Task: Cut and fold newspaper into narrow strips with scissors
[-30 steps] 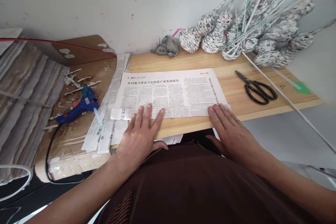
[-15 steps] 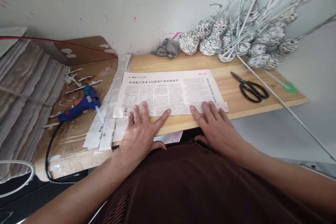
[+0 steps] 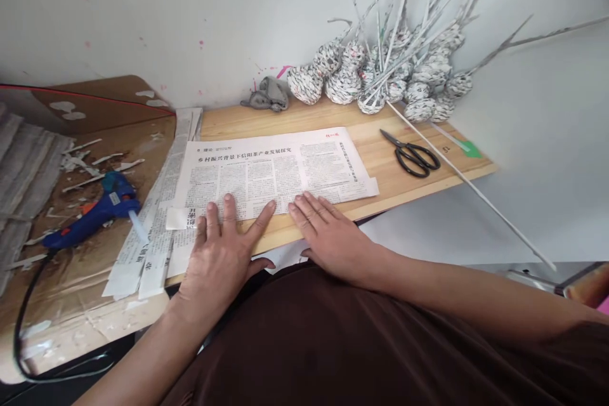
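Observation:
A newspaper sheet (image 3: 266,168) lies on the wooden board (image 3: 371,120), its near edge folded up in a narrow strip. My left hand (image 3: 221,247) rests palm down with spread fingertips on the sheet's near edge, left of its middle. On the same edge, right of the left hand, lies my right hand (image 3: 328,231), fingers stretched out and close together. Neither hand holds anything. Newspaper strips (image 3: 157,203) are under and beside the sheet's left end.
Black scissors (image 3: 412,152) lie right of the sheet. Woven paper balls (image 3: 342,82) with long stalks stand by the wall, beside a grey cloth (image 3: 269,95). A blue glue gun (image 3: 102,209) lies on stained cardboard (image 3: 90,279) at left. A thin paper stick (image 3: 476,187) crosses the board's right end.
The view has turned, so the scene sits further left. My right hand has slid left along the near edge, closer to my left hand, and its fingers are closer together.

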Available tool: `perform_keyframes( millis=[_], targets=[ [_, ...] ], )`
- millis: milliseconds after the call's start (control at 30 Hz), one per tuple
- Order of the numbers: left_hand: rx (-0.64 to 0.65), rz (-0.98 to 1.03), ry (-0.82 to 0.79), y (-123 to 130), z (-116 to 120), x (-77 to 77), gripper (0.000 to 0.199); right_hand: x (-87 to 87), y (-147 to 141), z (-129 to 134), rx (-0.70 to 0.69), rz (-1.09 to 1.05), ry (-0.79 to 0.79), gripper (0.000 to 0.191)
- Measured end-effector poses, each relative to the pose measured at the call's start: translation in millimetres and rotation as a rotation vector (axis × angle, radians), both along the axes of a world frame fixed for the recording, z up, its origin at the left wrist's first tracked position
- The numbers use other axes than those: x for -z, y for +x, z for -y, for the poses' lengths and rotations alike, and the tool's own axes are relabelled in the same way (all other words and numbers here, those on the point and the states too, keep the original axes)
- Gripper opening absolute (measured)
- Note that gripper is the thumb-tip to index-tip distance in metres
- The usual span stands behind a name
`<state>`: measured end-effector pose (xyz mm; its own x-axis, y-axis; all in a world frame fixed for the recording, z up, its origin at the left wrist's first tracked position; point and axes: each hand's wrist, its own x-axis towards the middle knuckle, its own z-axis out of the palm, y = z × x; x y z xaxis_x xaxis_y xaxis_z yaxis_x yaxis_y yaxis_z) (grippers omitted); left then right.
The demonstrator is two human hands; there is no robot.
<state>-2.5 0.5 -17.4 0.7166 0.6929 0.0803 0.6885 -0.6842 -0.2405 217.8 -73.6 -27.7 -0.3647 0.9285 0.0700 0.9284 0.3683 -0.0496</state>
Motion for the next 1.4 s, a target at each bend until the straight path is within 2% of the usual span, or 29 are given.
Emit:
perform_keyframes(
  millis=[233,433,700,833,967,1067,1167,1233,1300,1400],
  targets=[
    [-0.009,0.037,-0.037,-1,0,-0.1,0.106,3.6,67,35,0.116,0.041,0.089,0.069],
    [-0.008,0.039,-0.029,-2,0,1.0,0.102,5.0,100,53,0.250,0.094,0.125,0.076],
    [-0.013,0.039,-0.023,-2,2,3.3,0.100,7.8,92,54,0.403,0.163,0.163,0.081],
    [-0.008,0.033,-0.036,0,3,2.2,0.094,8.8,89,56,0.405,0.165,0.158,0.088],
    [-0.041,0.017,-0.119,4,3,-1.6,0.093,2.0,83,56,0.414,0.113,0.215,0.097],
    [-0.066,0.001,-0.160,7,3,-3.9,0.102,-1.1,70,43,0.301,0.050,0.250,0.090],
    [-0.072,-0.004,-0.181,10,2,-3.8,0.108,3.7,50,22,0.028,0.000,0.239,0.086],
    [-0.042,0.007,-0.173,10,1,-2.4,0.106,9.8,38,9,-0.107,-0.007,0.238,0.085],
    [-0.005,0.020,-0.156,7,-1,-0.6,0.105,15.9,32,1,-0.148,-0.010,0.263,0.083],
    [0.018,0.033,-0.129,-7,-6,0.7,0.108,21.7,31,-2,-0.134,-0.016,0.302,0.080]
  ],
)
